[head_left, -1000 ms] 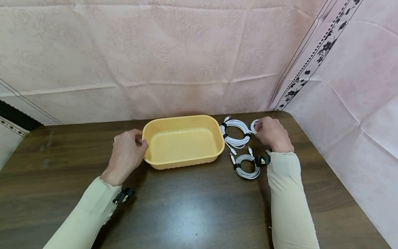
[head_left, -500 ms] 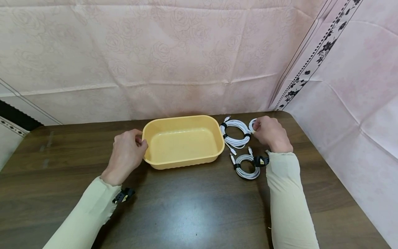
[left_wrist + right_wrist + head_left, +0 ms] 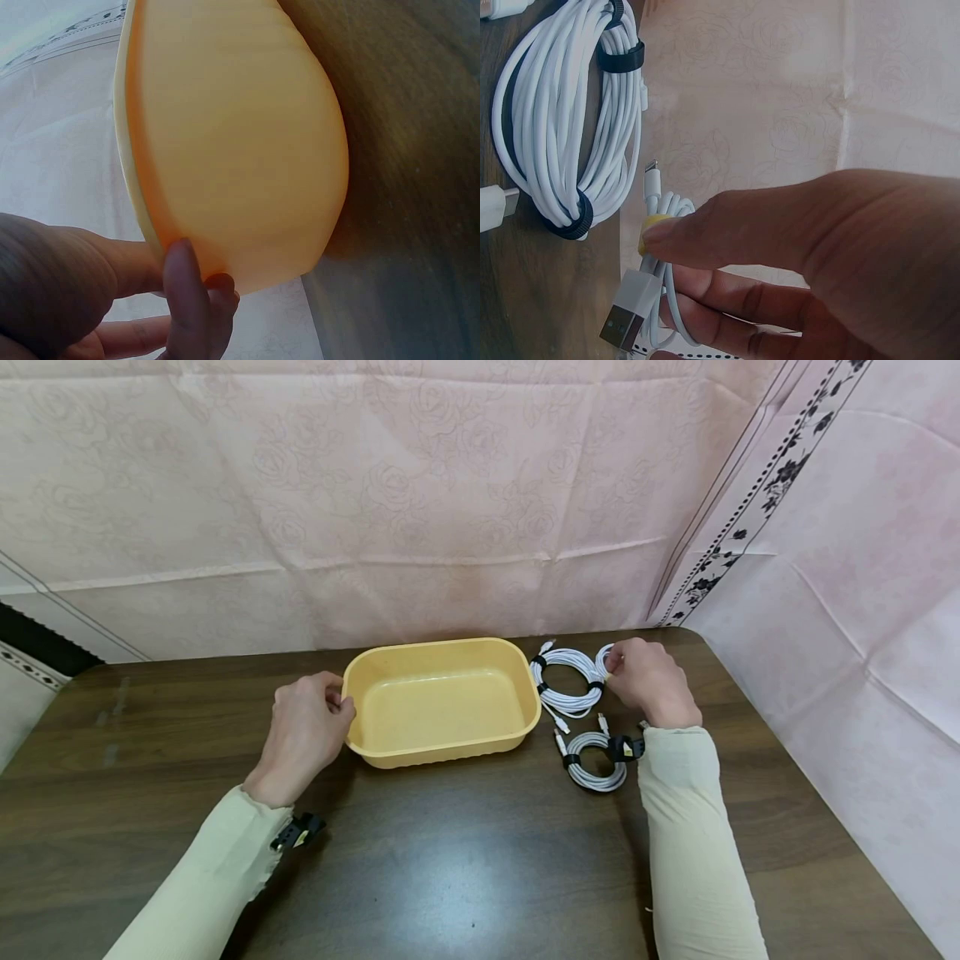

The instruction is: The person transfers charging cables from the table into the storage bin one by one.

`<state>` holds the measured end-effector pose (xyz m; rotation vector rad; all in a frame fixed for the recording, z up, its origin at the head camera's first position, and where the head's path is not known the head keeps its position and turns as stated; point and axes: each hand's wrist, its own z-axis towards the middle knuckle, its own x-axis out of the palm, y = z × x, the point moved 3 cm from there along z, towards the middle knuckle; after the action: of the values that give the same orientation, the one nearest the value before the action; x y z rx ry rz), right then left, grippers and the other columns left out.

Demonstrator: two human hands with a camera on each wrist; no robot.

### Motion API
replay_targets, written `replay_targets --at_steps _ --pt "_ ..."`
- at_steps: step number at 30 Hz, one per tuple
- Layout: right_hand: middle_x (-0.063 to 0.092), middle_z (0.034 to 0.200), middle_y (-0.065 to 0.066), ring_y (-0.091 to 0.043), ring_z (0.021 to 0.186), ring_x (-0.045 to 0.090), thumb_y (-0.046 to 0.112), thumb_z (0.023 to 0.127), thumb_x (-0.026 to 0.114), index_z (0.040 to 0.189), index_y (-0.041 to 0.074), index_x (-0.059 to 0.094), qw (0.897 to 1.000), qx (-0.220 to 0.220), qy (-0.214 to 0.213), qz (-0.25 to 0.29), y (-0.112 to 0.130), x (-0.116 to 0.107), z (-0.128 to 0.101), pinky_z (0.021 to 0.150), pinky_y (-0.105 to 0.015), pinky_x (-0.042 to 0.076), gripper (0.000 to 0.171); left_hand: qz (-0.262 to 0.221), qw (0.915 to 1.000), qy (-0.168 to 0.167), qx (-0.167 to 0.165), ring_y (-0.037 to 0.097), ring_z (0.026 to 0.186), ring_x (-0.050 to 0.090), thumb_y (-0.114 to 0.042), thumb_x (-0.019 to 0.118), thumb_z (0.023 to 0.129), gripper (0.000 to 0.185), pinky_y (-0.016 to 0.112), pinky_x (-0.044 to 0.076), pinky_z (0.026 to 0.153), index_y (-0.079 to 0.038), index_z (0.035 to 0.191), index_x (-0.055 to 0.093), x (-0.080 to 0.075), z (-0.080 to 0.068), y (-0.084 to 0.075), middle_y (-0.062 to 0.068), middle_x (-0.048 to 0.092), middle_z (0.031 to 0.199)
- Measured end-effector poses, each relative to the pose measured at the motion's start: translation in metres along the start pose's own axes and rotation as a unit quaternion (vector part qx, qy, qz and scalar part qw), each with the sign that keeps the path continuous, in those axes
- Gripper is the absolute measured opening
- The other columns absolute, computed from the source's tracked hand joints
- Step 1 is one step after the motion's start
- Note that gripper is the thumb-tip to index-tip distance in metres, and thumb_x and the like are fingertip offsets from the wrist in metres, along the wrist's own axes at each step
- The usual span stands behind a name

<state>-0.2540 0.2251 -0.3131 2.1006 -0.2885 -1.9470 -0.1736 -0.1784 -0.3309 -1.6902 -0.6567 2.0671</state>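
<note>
The left hand (image 3: 306, 727) is shown at the left end of a yellow-orange tub (image 3: 442, 752), its thumb and fingers curled over the tub's rim. In the left wrist view the fingers (image 3: 187, 300) are seen pinching the rim against the thumb, with the tub's outer wall (image 3: 240, 135) filling the space just beyond them. The tub stands upright on a dark wooden table (image 3: 465, 860).

The right hand (image 3: 649, 681) is held just right of the tub, clasped on a small coil of white cable (image 3: 604, 658). In the right wrist view this small coil (image 3: 664, 247) is seen gripped between thumb and fingers, with a yellow tie under the thumb tip and a USB plug (image 3: 628, 311) hanging below the fingers. Whether the coil is lifted off the table cannot be told.

Just to the left of the right hand, between it and the tub, a large coil of white cable (image 3: 567, 681) bound with black straps is laid flat on the table. Just below the right hand, beside the wrist, a third coil (image 3: 594, 762) is laid flat. Both forearms are covered by cream sleeves (image 3: 693, 852). Behind the table, a pink rose-patterned cloth (image 3: 420, 493) is hung.
</note>
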Motion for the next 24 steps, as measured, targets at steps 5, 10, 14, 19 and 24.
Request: replay_targets --at_steps 5,10,14,19,24 --pt "0.066 0.103 -0.016 -0.034 0.090 0.060 0.010 0.088 0.055 0.106 0.009 0.068 1.000 0.000 0.001 0.002 0.002 0.000 0.000 0.074 -0.048 0.048 0.023 0.002 1.0000 0.002 0.001 0.026 0.073 0.063 -0.009 0.059 0.095 0.029 0.029 0.051 0.058 0.009 0.115 0.067 0.000 0.000 0.000 0.020 0.068 0.091" --pt "0.066 0.103 -0.016 -0.034 0.089 0.060 0.010 0.089 0.055 0.106 0.009 0.068 1.000 -0.001 0.001 0.003 0.004 -0.001 0.000 0.073 -0.048 0.048 0.022 0.003 1.0000 0.001 0.002 0.026 0.073 0.062 -0.009 0.058 0.094 0.029 0.029 0.050 0.058 0.009 0.115 0.067 0.000 0.000 0.000 0.020 0.067 0.090" --pt "0.066 0.104 -0.016 -0.033 0.090 0.060 0.011 0.090 0.055 0.107 0.009 0.068 1.000 -0.004 0.004 0.003 0.006 -0.001 -0.001 0.074 -0.047 0.048 0.022 0.003 1.0000 0.002 0.002 0.026 0.074 0.062 -0.009 0.058 0.095 0.029 0.028 0.050 0.058 0.009 0.115 0.067 0.001 0.000 0.000 0.019 0.067 0.090" --pt "0.066 0.104 -0.015 -0.033 0.091 0.060 0.011 0.090 0.056 0.109 0.009 0.069 1.000 -0.007 0.005 0.003 0.009 -0.002 -0.001 0.075 -0.048 0.048 0.022 0.001 1.0000 0.003 0.000 0.026 0.074 0.062 -0.009 0.058 0.095 0.029 0.028 0.050 0.057 0.009 0.116 0.067 0.001 0.000 0.000 0.020 0.067 0.090" --pt "0.068 0.104 -0.013 -0.033 0.092 0.062 0.011 0.089 0.055 0.108 0.010 0.069 1.000 -0.012 0.002 -0.001 0.013 -0.003 -0.002 0.076 -0.049 0.049 0.024 -0.001 1.0000 0.005 -0.004 0.026 0.074 0.062 -0.010 0.058 0.095 0.029 0.028 0.050 0.057 0.009 0.115 0.066 0.001 -0.001 0.000 0.020 0.067 0.091"
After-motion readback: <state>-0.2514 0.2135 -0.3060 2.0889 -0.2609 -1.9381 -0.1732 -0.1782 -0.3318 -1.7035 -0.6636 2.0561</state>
